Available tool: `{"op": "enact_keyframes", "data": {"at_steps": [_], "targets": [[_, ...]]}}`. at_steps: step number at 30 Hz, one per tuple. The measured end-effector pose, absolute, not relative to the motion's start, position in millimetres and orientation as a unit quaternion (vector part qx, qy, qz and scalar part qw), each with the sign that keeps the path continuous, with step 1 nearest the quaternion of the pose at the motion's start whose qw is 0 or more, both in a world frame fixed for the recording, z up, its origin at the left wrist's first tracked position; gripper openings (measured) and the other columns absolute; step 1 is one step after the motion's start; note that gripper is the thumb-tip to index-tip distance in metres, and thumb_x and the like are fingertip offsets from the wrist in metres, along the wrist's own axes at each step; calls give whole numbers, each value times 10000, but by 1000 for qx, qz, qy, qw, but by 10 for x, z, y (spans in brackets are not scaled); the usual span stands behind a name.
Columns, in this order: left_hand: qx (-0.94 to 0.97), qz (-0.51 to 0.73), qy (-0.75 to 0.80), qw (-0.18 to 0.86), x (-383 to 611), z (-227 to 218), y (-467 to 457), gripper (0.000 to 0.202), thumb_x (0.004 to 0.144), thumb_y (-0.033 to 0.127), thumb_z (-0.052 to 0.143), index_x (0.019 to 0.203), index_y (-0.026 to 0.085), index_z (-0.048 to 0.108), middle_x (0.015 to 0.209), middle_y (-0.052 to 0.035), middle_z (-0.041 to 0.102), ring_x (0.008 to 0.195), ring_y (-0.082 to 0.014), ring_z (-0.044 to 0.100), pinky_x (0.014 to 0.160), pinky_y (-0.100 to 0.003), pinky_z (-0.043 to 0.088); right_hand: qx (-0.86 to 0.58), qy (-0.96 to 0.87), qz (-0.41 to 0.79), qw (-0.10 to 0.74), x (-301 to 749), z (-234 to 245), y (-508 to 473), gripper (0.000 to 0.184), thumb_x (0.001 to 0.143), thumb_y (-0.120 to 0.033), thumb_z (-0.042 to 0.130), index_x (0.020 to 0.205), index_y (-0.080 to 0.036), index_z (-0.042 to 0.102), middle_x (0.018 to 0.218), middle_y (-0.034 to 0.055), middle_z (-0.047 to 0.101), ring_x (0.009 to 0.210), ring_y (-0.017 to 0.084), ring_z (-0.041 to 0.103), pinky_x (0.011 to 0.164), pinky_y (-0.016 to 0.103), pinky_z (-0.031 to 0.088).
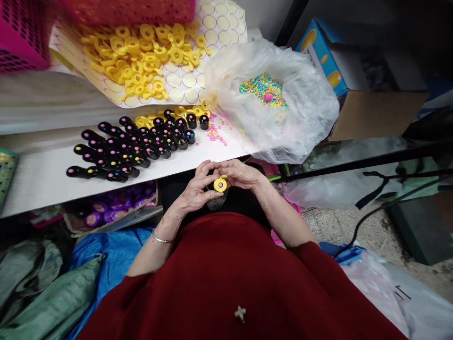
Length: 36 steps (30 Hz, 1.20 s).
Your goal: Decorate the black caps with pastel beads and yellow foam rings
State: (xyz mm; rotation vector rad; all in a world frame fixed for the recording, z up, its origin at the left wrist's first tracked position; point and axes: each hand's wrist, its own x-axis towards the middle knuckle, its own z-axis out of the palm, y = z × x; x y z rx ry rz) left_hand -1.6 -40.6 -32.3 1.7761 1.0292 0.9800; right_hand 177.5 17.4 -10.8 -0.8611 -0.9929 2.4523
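My left hand (196, 190) and my right hand (240, 173) meet over my lap, just below the table edge. Together they pinch a small yellow ring (220, 184) with a pink centre, seemingly fitted on a dark tube that my fingers mostly hide. Both hands are closed around it. On the white table (38, 174) lie several black tubes (130, 144) with coloured tips, grouped in rows. A heap of loose yellow rings (141, 56) rests on a printed sheet behind them. A clear plastic bag (300, 113) to the right holds small coloured beads (264, 89).
Pink baskets (21, 33) stand at the back left. A few pink beads (215, 133) lie spilled on the table. A box of purple parts (116, 208) sits under the table. Blue and green sacks (53, 293) lie at lower left, cables (382, 208) and boxes at right.
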Motion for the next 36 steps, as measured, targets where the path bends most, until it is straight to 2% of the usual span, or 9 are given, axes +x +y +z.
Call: {"op": "enact_keyframes", "data": {"at_steps": [4, 8, 12, 16, 19, 24, 29, 31, 36], "targets": [[712, 385, 411, 419, -16, -358, -378, 392, 740, 475, 669, 1065, 257, 693, 1310, -105, 498, 1273, -282, 379, 1099, -495, 261, -322, -458, 810, 173, 1814, -58, 203, 337, 550, -332, 812, 750, -124, 637, 642, -19, 618, 550, 79, 538, 521, 202, 446], [722, 376, 417, 404, -14, -340, -396, 327, 727, 419, 697, 1013, 260, 712, 1306, -98, 510, 1273, -301, 381, 1107, -508, 250, -305, -553, 759, 156, 1798, 26, 217, 297, 589, -380, 772, 709, -141, 643, 609, -28, 575, 557, 82, 488, 529, 208, 403], [755, 310, 444, 370, -16, -321, -499, 359, 703, 426, 722, 1006, 235, 719, 1321, -97, 506, 1308, -311, 355, 1142, -497, 189, -309, -618, 718, 82, 1739, 86, 189, 254, 651, -402, 736, 714, -168, 661, 654, 0, 576, 580, 107, 491, 533, 231, 401], [791, 216, 483, 306, -171, -391, -569, 405, 712, 421, 715, 1058, 211, 704, 1356, -91, 467, 1325, -284, 356, 1169, -428, 149, -286, -636, 716, 39, 1551, -23, 201, 298, 673, -493, 699, 821, -235, 704, 881, 87, 650, 787, 221, 606, 694, 349, 500], [788, 197, 515, 275, -296, -352, -695, 370, 775, 381, 658, 1080, 176, 695, 1358, -105, 462, 1321, -260, 377, 1169, -393, 149, -240, -632, 736, 25, 1385, -44, 154, 281, 672, -488, 702, 864, -283, 709, 1065, 117, 635, 962, 266, 612, 826, 390, 503], [763, 218, 526, 306, -354, -268, -880, 383, 794, 441, 616, 1064, 182, 696, 1362, -120, 465, 1329, -272, 358, 1155, -438, 168, -194, -636, 747, 3, 1303, 8, 81, 264, 715, -464, 671, 889, -266, 694, 993, 99, 627, 891, 242, 605, 763, 370, 503], [759, 289, 477, 336, -157, -221, -889, 366, 774, 485, 627, 970, 186, 710, 1260, -115, 540, 1290, -287, 385, 1167, -473, 124, -179, -644, 743, 46, 1516, 27, -17, 290, 717, -418, 684, 881, -182, 640, 877, 33, 563, 733, 134, 514, 661, 270, 445], [757, 306, 460, 349, -83, -214, -859, 366, 786, 471, 619, 1014, 195, 696, 1266, -117, 537, 1306, -300, 362, 1167, -492, 122, -189, -631, 747, 87, 1608, -17, -66, 295, 717, -416, 689, 849, -164, 608, 837, 12, 532, 696, 105, 472, 644, 249, 425], [738, 352, 481, 317, -172, -170, -670, 492, 739, 514, 658, 1152, 249, 633, 1393, -119, 444, 1349, -317, 314, 1113, -514, 271, -278, -558, 754, 206, 1727, -190, 13, 327, 754, -451, 645, 906, -171, 574, 770, -9, 531, 671, 99, 493, 638, 254, 458]]}}
